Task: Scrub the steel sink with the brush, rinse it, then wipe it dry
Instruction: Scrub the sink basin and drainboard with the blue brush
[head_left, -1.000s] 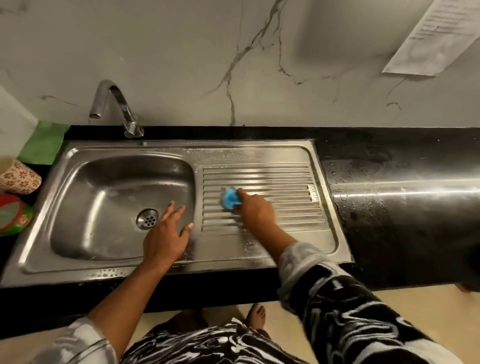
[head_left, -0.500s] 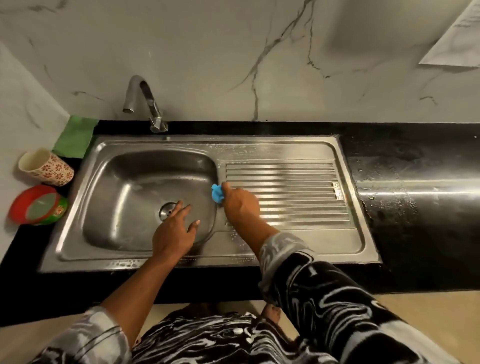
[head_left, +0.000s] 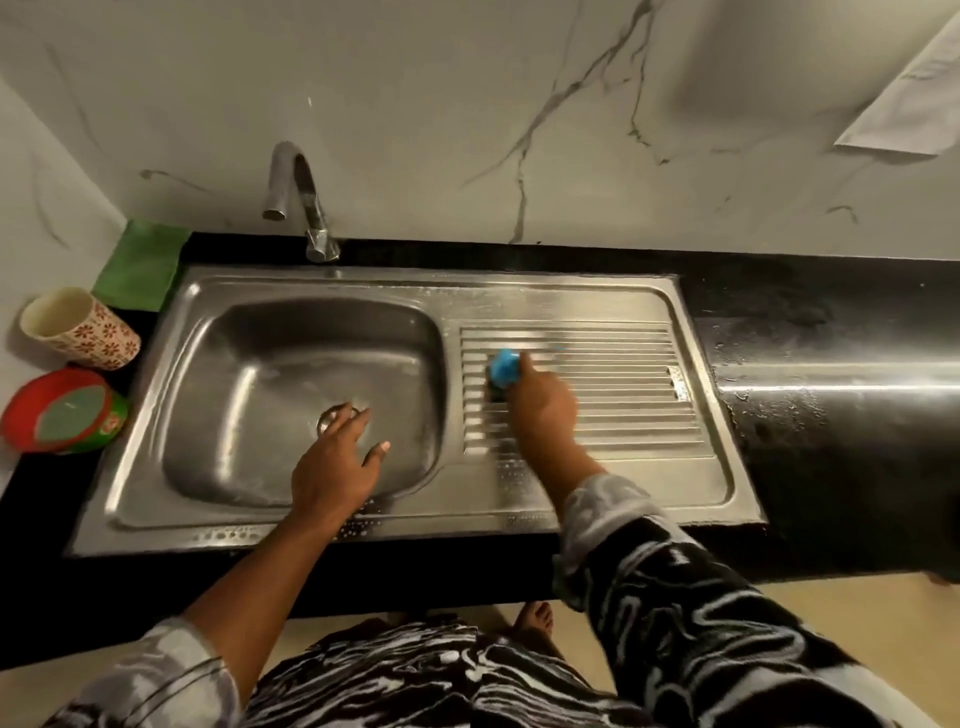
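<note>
The steel sink (head_left: 597, 296) has a basin on the left and a ribbed drainboard (head_left: 623, 384) on the right. My right hand (head_left: 543, 405) grips a blue brush (head_left: 504, 368) and presses it on the left part of the drainboard; the hand is motion-blurred. My left hand (head_left: 332, 473) rests on the basin's front rim with fingers spread over the basin, holding nothing, its fingertips near the drain (head_left: 332, 417). The bowl looks wet and streaky.
A curved steel tap (head_left: 304, 200) stands behind the basin. A green cloth (head_left: 140, 270), a flowered cup (head_left: 78, 330) and a red and green tub (head_left: 60, 413) sit left of the sink. The black counter (head_left: 831, 395) to the right is wet. Marble wall behind.
My right hand has slid the brush from the basin's edge back to the right onto the drainboard ribs. The left hand has stayed at the front rim. My view has shifted.
</note>
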